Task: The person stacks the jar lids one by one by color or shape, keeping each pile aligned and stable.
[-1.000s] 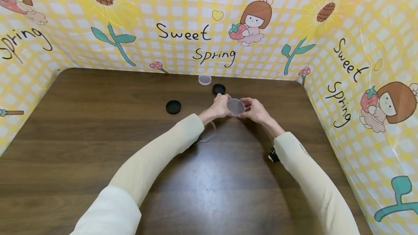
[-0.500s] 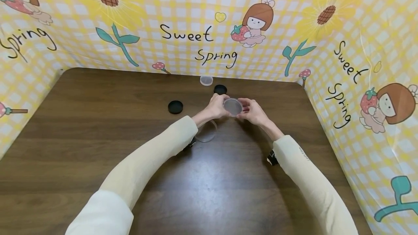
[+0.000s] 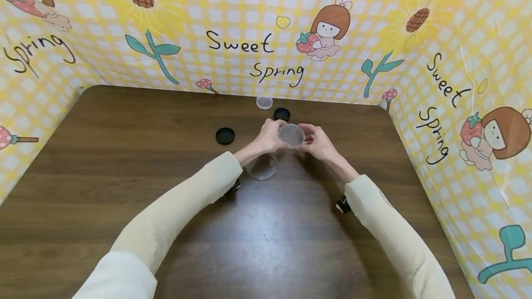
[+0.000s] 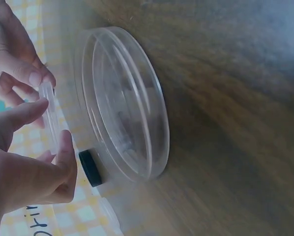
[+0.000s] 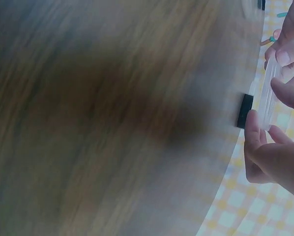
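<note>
In the head view my left hand [image 3: 271, 135] and right hand [image 3: 322, 143] hold a small clear petri dish [image 3: 292, 135] between them, raised above the table. Thumb and fingers of each pinch its edge from opposite sides. Seen edge-on in the left wrist view, the small dish [image 4: 49, 118] shows thin stacked rims. Below my left wrist sits a larger clear petri dish [image 3: 262, 170], partly covered by that arm. A black round shallow dish or lid [image 3: 282, 114] lies just beyond my left fingers, and another black one [image 3: 225, 136] lies to the left.
A small clear round dish [image 3: 264, 102] stands at the back edge of the brown wooden table [image 3: 124, 165]. Yellow checked cloth [image 3: 232, 8] with printed flowers and figures walls in the back and both sides.
Both hands have shifted slightly left with the small petri dish, and my left forearm has moved left, uncovering more of the larger dish. The view has also shifted a little.
</note>
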Available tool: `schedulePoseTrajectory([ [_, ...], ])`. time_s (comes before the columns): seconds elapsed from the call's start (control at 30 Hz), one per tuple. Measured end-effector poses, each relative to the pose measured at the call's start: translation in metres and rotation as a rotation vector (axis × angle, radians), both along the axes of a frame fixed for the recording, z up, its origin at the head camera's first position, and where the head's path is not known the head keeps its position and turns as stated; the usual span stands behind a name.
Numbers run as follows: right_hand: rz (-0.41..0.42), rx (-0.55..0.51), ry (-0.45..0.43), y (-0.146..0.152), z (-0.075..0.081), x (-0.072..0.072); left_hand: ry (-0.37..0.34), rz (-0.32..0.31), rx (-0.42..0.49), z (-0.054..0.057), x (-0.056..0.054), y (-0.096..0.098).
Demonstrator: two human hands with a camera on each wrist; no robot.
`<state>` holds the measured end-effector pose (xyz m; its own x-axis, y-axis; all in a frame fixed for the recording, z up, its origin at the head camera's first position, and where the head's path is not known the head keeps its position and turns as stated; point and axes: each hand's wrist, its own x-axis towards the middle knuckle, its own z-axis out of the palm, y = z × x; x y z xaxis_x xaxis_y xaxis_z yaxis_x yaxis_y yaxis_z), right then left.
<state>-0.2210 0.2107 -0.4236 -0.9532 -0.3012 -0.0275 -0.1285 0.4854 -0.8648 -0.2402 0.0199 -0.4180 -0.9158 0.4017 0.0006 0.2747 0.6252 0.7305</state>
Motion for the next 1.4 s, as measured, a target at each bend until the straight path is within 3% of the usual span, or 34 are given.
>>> schedulePoseTrajectory([
  [0.6,0.022,-0.012,0.008,-0.016,0.004,0.014,-0.024,0.041,0.063,-0.002,0.020,-0.021],
  [0.8,0.012,0.022,-0.010,-0.025,0.007,0.021,-0.043,0.018,0.086,-0.003,0.024,-0.031],
  [1.07,0.018,0.089,0.021,-0.040,0.009,0.031,-0.032,0.006,0.047,0.001,0.034,-0.046],
  [1.4,0.039,0.055,0.034,-0.056,0.007,0.048,-0.033,-0.004,0.053,0.003,0.051,-0.063],
])
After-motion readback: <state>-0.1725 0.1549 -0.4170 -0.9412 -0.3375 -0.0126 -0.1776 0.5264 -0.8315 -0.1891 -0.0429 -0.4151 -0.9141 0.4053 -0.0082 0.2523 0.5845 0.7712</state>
